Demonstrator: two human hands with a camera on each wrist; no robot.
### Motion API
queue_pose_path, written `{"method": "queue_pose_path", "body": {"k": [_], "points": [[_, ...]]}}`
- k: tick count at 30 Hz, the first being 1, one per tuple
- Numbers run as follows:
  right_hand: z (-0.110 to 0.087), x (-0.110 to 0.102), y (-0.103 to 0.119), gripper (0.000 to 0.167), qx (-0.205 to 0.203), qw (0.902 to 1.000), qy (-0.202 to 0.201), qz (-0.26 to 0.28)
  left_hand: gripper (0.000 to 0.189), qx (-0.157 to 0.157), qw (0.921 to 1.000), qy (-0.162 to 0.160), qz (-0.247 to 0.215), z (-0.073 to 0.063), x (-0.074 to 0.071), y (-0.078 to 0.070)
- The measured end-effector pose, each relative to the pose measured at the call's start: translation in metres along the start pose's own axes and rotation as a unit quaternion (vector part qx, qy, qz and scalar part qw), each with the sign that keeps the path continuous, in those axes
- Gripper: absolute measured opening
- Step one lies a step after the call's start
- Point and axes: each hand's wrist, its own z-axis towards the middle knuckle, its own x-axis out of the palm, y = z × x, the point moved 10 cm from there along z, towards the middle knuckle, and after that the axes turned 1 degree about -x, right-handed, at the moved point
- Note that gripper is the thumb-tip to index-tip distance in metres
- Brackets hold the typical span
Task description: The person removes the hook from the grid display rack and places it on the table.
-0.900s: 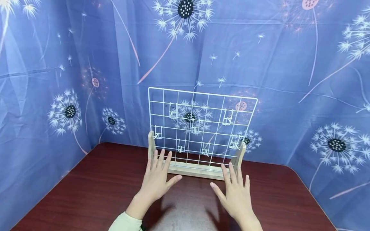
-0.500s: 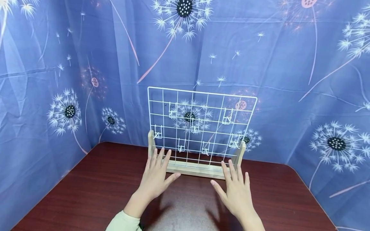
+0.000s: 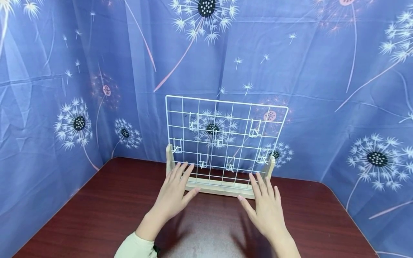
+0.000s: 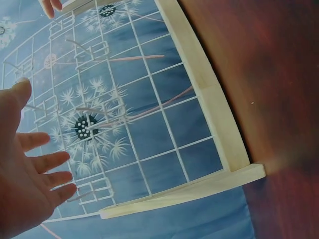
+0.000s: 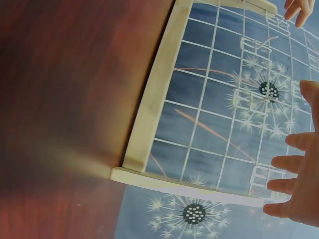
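A white wire grid panel [image 3: 227, 101] stands upright in a pale wooden base [image 3: 222, 189] with a short side post at each end. Several small white wire hooks [image 3: 255, 132] hang on the grid at different heights. My left hand [image 3: 171, 195] hovers in front of the base's left end, fingers spread and holding nothing. Opposite it, my right hand [image 3: 267, 211] is held before the right end, also spread and with nothing in it. Both wrist views show the palms facing the grid, the left hand [image 4: 30, 174] and the right hand [image 5: 299, 174] apart from the wooden base.
The dark red-brown wooden table [image 3: 106, 215] spreads beneath and around the stand. A blue curtain [image 3: 145, 118] printed with dandelions hangs behind the table and along its sides. Shadows of both hands fall on the tabletop.
Both hands have moved slightly forward toward the stand, fingers still spread. The head view has shifted a little; the grid and its hooks keep their places.
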Motion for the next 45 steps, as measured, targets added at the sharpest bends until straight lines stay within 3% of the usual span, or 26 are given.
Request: {"method": "queue_pose_path", "body": {"k": [5, 11, 19, 26, 31, 40, 45], "points": [[0.006, -0.009, 0.003, 0.073, -0.012, 0.9998, -0.012, 0.013, 0.064, 0.05, 0.9972, -0.05, -0.021, 0.003, -0.018, -0.009], [0.015, -0.023, 0.004, 0.07, -0.029, 0.9983, -0.045, 0.023, 0.055, 0.113, 0.9856, -0.118, -0.044, 0.009, -0.044, -0.017], [0.026, -0.041, 0.002, 0.066, -0.041, 0.9937, -0.091, 0.051, 0.045, 0.137, 0.9721, -0.169, -0.087, 0.016, -0.073, -0.013], [0.035, -0.053, -0.011, 0.064, -0.035, 0.9843, -0.126, 0.118, 0.036, 0.1, 0.9596, -0.218, -0.147, 0.027, -0.097, 0.014], [0.041, -0.056, -0.026, 0.062, -0.017, 0.9782, -0.136, 0.156, 0.036, 0.07, 0.9523, -0.24, -0.175, 0.035, -0.105, 0.038], [0.046, -0.05, -0.044, 0.06, 0.034, 0.9691, -0.132, 0.205, 0.036, -0.017, 0.9483, -0.204, -0.243, 0.049, -0.093, 0.08], [0.046, -0.047, -0.048, 0.058, 0.053, 0.9603, -0.142, 0.234, 0.036, -0.06, 0.9378, -0.175, -0.294, 0.054, -0.083, 0.091]]}}
